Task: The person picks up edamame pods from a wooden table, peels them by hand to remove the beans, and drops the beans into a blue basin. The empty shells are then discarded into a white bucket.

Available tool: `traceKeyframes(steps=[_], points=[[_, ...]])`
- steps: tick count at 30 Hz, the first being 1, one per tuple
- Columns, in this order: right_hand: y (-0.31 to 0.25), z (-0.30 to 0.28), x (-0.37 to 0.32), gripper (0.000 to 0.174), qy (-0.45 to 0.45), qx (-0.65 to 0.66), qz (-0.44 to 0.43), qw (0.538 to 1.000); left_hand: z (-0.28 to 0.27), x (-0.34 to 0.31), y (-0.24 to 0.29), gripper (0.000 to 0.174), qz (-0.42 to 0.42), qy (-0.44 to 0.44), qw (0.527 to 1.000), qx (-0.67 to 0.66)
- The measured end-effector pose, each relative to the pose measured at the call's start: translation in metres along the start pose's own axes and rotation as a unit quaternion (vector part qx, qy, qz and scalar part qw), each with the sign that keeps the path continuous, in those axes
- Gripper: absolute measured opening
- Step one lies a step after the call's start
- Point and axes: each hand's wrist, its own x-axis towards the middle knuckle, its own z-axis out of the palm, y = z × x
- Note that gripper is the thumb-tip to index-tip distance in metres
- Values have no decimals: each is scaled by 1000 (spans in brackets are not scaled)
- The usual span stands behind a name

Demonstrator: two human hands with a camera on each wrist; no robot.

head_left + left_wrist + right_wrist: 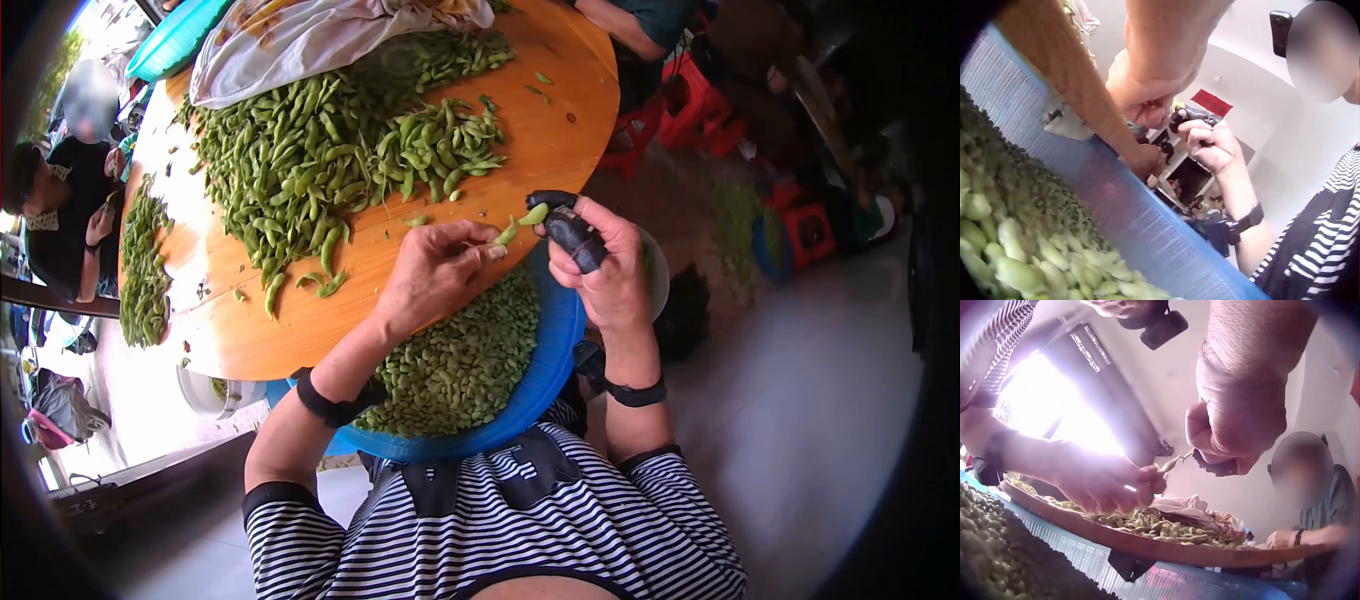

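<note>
One pod point(522, 223) between hands point(435, 275) point(600, 270): left pinches it, right grips tool point(572, 232).

I see a round wooden table point(570, 140) from ten to one o'clock, red stools point(695, 98) beyond it toward two, and pale grey floor point(800, 420) at four o'clock. In the right wrist view a window point(1038, 397) glares white at ten o'clock beside a pale wall point(1166, 369)

We're looking at the desk point(560, 140): wood, smooth, with a warm lacquer sheen. On it, the pods point(300, 160) look matt and dull green. At the desk's far edge, soft crumpled cloth point(300, 40). Under the desk's near edge, the blue basket point(555, 350) is plastic, its wall finely perforated. Just above that edge, the black tool point(575, 238) shines glossy.
</note>
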Motion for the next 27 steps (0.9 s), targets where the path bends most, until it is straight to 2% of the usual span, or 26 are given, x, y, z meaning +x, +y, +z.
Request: traceKeyframes(steps=[1, 2, 4, 5, 6, 8, 9, 11, 12, 14, 16, 18, 19, 21, 22, 23, 24, 25, 26, 27], points=[[-2, -5, -2, 18, 18, -1, 3, 1000, 2, -4, 6, 16, -92, -16, 987, -130], [-5, -9, -5, 18, 23, -1, 4, 1000, 3, -8, 9, 16, -94, -20, 987, -130], [-12, -13, -16, 17, 76, -254, 58, 962, 6, -14, 13, 14, -79, -47, 984, -154], [-16, -8, -23, 15, 92, -266, 85, 956, 9, -16, 13, 14, -82, -45, 981, -173], [-9, -13, -31, 13, 61, -336, 50, 938, 12, -17, 16, 14, -84, -48, 980, -174], [-8, -18, -46, 12, 26, -237, 106, 965, 17, -21, 19, 14, -111, -25, 984, -139], [-11, -16, -50, 11, 17, -213, 104, 971, 21, -22, 16, 14, -112, -27, 984, -138], [-16, -13, -52, 11, 13, -178, 109, 978, 30, -25, 8, 12, -56, -18, 997, -43], [-17, -13, -53, 11, 6, -143, 112, 983, 33, -26, 9, 12, -56, -21, 997, -42], [-16, -16, -52, 9, -6, -131, 103, 986, 35, -28, 11, 12, -39, -34, 997, 60], [-14, -17, -50, 8, -20, -139, 113, 984, 36, -28, 13, 12, -48, -29, 996, 69], [-12, -19, -49, 8, -24, -149, 111, 982, 37, -29, 13, 10, 61, -11, 988, 142], [-10, -19, -49, 9, -26, -161, 109, 981, 37, -29, 12, 10, 59, -11, 988, 143], [-8, -21, -48, 10, -30, -151, 101, 983, 38, -29, 9, 7, 125, -1, 975, 182], [-6, -21, -48, 11, -35, -141, 92, 985, 36, -29, 8, 7, 124, -2, 975, 182], [-2, -23, -50, 11, -34, -141, 92, 985, 34, -30, 7, 5, 3, -43, 999, 30], [5, -26, -51, 13, -36, -36, 99, 994, 33, -31, 6, 4, -118, -83, 982, -123], [9, -28, -53, 14, -39, 70, 105, 991, 34, -31, 4, 4, -119, -83, 982, -123], [7, -28, -52, 14, -38, 70, 105, 991, 35, -32, 3, 6, -148, -114, 949, -253], [4, -28, -51, 16, -66, 140, 131, 979, 36, -33, 1, 8, -175, -142, 898, -377]])
